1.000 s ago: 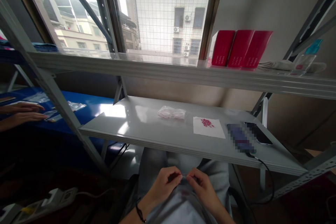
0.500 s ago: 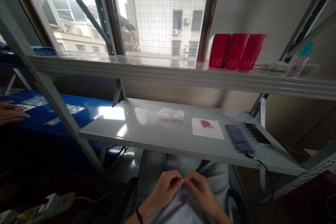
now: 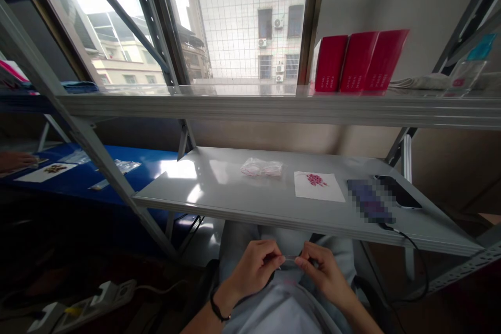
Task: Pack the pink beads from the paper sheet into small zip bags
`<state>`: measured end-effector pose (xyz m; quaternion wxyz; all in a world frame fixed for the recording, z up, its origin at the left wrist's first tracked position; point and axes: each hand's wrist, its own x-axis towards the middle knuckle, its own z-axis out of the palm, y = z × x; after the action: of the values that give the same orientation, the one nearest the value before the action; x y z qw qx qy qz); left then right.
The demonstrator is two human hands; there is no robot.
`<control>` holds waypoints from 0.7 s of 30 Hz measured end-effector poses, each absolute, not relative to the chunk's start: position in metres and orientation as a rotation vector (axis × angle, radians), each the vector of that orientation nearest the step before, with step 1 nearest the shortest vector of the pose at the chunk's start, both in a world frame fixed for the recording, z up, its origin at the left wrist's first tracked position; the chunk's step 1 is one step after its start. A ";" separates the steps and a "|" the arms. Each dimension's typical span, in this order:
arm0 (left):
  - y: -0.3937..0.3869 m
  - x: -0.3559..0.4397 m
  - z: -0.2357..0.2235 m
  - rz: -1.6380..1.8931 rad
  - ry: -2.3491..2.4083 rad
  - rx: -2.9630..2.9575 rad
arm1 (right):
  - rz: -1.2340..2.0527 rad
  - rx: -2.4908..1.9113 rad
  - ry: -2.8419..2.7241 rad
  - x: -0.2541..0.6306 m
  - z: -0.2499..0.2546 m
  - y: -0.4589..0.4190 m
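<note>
Below the grey shelf (image 3: 219, 193), over my lap, both hands pinch a small clear plastic bag (image 3: 290, 260) stretched between them. My left hand (image 3: 254, 267) grips its left end with thumb and forefinger, and my right hand (image 3: 323, 271) grips the right end. On the shelf above lie a heap of small clear bags (image 3: 261, 167) and a white paper sheet (image 3: 319, 190) carrying a small pile of pink pieces (image 3: 316, 180).
A phone (image 3: 398, 192) and a blurred device (image 3: 370, 202) with a cable lie at the shelf's right. Red boxes (image 3: 358, 61) stand on the upper shelf. Another person's hand (image 3: 15, 160) rests on the blue table (image 3: 148, 159) at left. A power strip (image 3: 84, 305) lies on the floor.
My hands have drawn slightly apart, stretching the small bag between them. The view has shifted a little. The other person's hands at left have pulled back.
</note>
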<state>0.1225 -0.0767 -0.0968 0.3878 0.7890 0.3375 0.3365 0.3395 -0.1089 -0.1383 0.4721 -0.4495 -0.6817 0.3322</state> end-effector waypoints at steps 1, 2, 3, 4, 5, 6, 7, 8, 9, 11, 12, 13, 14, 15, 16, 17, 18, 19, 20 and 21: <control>-0.073 0.122 -0.089 0.859 0.842 2.033 | 0.797 -1.100 -1.666 0.341 -0.132 -0.105; -0.067 0.121 -0.080 0.873 0.835 2.050 | 0.783 -1.103 -1.646 0.343 -0.126 -0.099; -0.058 0.120 -0.071 0.903 0.841 2.054 | 0.770 -1.113 -1.604 0.345 -0.119 -0.091; -0.045 0.119 -0.061 0.941 0.859 2.054 | 0.754 -1.131 -1.537 0.348 -0.111 -0.080; -0.029 0.118 -0.053 0.981 0.895 2.050 | 0.733 -1.158 -1.453 0.352 -0.103 -0.068; -0.010 0.117 -0.045 1.006 0.928 2.062 | 0.706 -1.190 -1.363 0.356 -0.095 -0.056; 0.011 0.117 -0.040 0.993 0.960 2.108 | 0.677 -1.221 -1.292 0.359 -0.088 -0.044; 0.032 0.118 -0.036 0.924 0.987 2.180 | 0.656 -1.244 -1.253 0.362 -0.081 -0.035; 0.053 0.120 -0.035 0.873 0.998 2.218 | 0.643 -1.257 -1.244 0.364 -0.075 -0.027; 0.087 0.126 -0.040 0.789 1.025 2.282 | 0.646 -1.249 -1.300 0.365 -0.070 -0.021; 0.100 0.129 -0.044 0.761 1.040 2.309 | 0.661 -1.231 -1.348 0.365 -0.070 -0.022; 0.109 0.132 -0.050 0.736 1.056 2.340 | 0.682 -1.207 -1.399 0.364 -0.073 -0.024; 0.115 0.135 -0.055 0.715 1.071 2.373 | 0.712 -1.184 -1.449 0.364 -0.078 -0.026; 0.118 0.137 -0.061 0.697 1.084 2.407 | 0.745 -1.167 -1.493 0.364 -0.084 -0.030; 0.119 0.138 -0.065 0.681 1.094 2.439 | 0.777 -1.160 -1.526 0.365 -0.090 -0.032; 0.118 0.139 -0.069 0.666 1.106 2.470 | 0.798 -1.163 -1.548 0.367 -0.096 -0.035; 0.116 0.138 -0.072 0.652 1.123 2.498 | 0.808 -1.176 -1.560 0.370 -0.101 -0.036; 0.115 0.136 -0.073 0.640 1.148 2.523 | 0.806 -1.191 -1.562 0.374 -0.105 -0.037; 0.114 0.134 -0.073 0.630 1.184 2.545 | 0.796 -1.205 -1.559 0.378 -0.107 -0.039; 0.114 0.130 -0.072 0.630 1.232 2.564 | 0.786 -1.213 -1.552 0.382 -0.109 -0.040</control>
<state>0.1300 0.1142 -0.0721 0.1139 0.8742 0.4203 0.2147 0.3820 -0.0397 -0.1089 0.4885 -0.4990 -0.6387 0.3232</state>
